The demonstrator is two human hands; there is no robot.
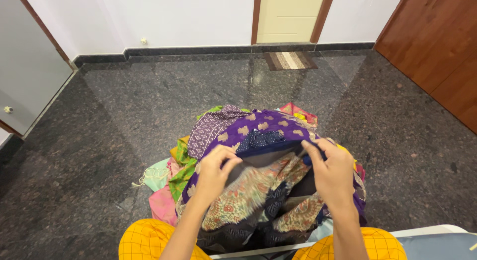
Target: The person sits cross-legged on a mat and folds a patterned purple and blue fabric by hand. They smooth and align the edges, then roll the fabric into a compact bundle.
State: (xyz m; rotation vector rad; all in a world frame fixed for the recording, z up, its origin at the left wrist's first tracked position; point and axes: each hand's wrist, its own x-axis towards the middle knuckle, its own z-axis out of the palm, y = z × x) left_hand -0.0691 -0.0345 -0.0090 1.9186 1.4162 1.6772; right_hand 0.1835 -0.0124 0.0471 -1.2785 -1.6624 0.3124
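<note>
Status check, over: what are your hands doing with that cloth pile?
Left hand and right hand both pinching the dark cloth's edge. Purple cloth behind it on the pile. Nothing in the way.

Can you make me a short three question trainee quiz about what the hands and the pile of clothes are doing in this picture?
1. True or false: both hands grip the edge of the purple cloth with gold motifs.
2. Which lies at the far end of the granite floor? A) a striped doormat B) a bucket C) a chair
3. What pattern does the dark fabric under the hands carry?

Key:
1. True: the left hand and the right hand each pinch the edge.
2. A, the striped doormat lies by the cream door.
3. Paisley, in tan and red.
</note>
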